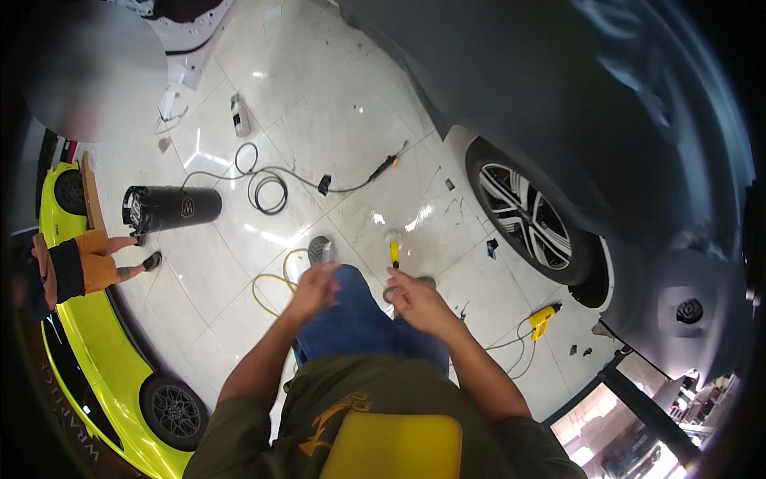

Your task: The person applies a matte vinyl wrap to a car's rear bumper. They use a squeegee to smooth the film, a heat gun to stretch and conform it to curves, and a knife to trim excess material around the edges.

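My right hand (pixel 416 300) is closed in front of my thighs, its fingers round the lower end of a slim yellow-and-black tool (pixel 394 254). The tool looks like a cutter and points away from me. My left hand (pixel 317 289) is closed too, above my left knee. A small pale, translucent piece (pixel 328 252) shows just beyond its fingertips; whether the fingers grip it, I cannot tell. Beneath the hands are my blue jeans (pixel 335 319) and a grey clog (pixel 317 247).
A dark grey car with a spoked wheel (pixel 527 215) stands at right; a yellow heat gun (pixel 544 319) lies nearby. Ahead are a hose (pixel 270 195), a black cylinder (pixel 175 207) and a spray bottle (pixel 240 116). At left, a person (pixel 76 267) is beside a lime car (pixel 108 351).
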The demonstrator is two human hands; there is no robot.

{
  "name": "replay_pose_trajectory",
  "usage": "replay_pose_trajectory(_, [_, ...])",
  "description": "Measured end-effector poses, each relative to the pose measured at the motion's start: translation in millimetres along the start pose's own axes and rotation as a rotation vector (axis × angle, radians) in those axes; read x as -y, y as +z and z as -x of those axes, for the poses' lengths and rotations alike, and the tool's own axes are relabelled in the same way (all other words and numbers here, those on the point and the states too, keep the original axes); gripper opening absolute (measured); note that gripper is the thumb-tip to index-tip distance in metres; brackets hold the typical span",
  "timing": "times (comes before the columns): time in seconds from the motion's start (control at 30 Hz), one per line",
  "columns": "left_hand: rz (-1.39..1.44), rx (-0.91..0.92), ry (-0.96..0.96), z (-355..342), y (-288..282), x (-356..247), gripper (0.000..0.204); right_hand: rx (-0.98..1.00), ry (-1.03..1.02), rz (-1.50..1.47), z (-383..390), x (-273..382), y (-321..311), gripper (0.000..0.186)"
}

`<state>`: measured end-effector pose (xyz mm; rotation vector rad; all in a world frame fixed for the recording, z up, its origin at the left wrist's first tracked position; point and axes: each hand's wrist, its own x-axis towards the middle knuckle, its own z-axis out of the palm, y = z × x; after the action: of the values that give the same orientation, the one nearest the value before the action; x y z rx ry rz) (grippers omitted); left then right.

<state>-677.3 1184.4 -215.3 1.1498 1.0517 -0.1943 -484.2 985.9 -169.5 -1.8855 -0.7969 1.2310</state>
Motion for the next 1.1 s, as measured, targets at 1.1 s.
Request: replay_pose_trajectory(1.1, [-0.894,-0.174,-1.004,66.3,-315.6,162.0,0.024,-0.918,0.807,-0.046,-690.3,-435.7,108.6,0.061])
